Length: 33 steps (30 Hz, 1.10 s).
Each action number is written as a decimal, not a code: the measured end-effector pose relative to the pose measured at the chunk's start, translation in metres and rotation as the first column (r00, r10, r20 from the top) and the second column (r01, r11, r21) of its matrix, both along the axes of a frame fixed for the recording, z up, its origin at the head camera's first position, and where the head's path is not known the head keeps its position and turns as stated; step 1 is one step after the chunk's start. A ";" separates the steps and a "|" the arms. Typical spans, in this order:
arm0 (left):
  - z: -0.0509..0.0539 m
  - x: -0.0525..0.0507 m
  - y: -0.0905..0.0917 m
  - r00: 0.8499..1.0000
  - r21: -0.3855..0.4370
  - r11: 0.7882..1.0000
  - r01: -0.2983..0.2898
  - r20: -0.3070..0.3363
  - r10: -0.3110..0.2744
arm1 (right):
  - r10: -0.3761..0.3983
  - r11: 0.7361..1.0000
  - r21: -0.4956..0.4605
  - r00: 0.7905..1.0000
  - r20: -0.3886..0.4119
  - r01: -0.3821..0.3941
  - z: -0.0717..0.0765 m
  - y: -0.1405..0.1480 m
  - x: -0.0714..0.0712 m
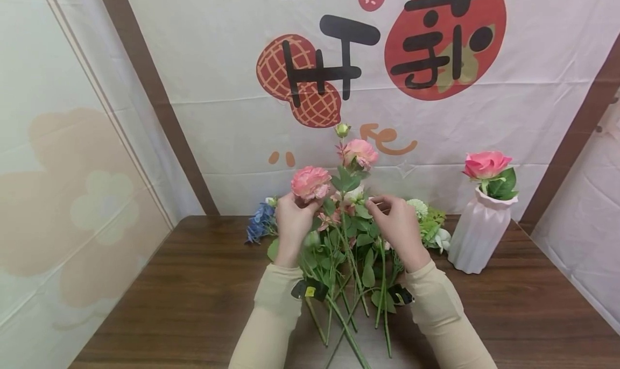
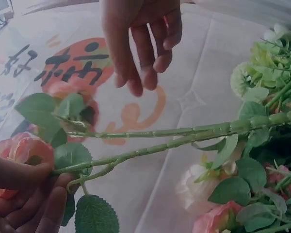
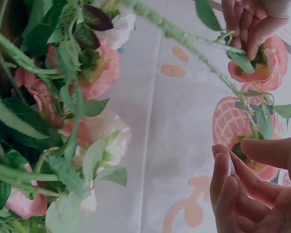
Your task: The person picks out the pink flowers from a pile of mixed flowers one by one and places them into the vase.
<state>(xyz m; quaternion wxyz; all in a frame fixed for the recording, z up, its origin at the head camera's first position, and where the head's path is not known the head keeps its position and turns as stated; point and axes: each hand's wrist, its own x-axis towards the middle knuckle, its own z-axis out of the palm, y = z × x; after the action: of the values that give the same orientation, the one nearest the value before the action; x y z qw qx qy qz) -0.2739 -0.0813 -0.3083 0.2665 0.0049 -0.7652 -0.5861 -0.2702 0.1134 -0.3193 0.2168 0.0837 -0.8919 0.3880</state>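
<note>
Flowers (image 1: 329, 218) lay left of the vase (image 1: 479, 234); there your left hand (image 1: 293, 224) pinched one pink flower (image 1: 310, 182) by its stem (image 2: 116, 159), while your right hand (image 1: 399, 226) had its grip apart.

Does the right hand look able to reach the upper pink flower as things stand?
Probably yes: the right hand looks empty, and the left wrist view shows nothing between it and the upper pink flower.

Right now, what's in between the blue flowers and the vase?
In the head view: pink flowers, green leaves, the left hand, the right hand and, nearest the white vase, a white bloom.
</note>
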 end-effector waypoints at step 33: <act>-0.006 0.005 0.018 0.967 0.308 0.917 0.254 -0.067 -0.245 | 0.135 0.989 -0.048 0.980 -0.149 -0.143 0.015 -0.019 0.017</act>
<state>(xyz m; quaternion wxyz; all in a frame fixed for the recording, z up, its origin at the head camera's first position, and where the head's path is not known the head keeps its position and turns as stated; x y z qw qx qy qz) -0.2687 -0.0633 -0.3142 0.1958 -0.0583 -0.6527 -0.7295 -0.2527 0.0945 -0.3043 0.2561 0.1676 -0.8539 0.4210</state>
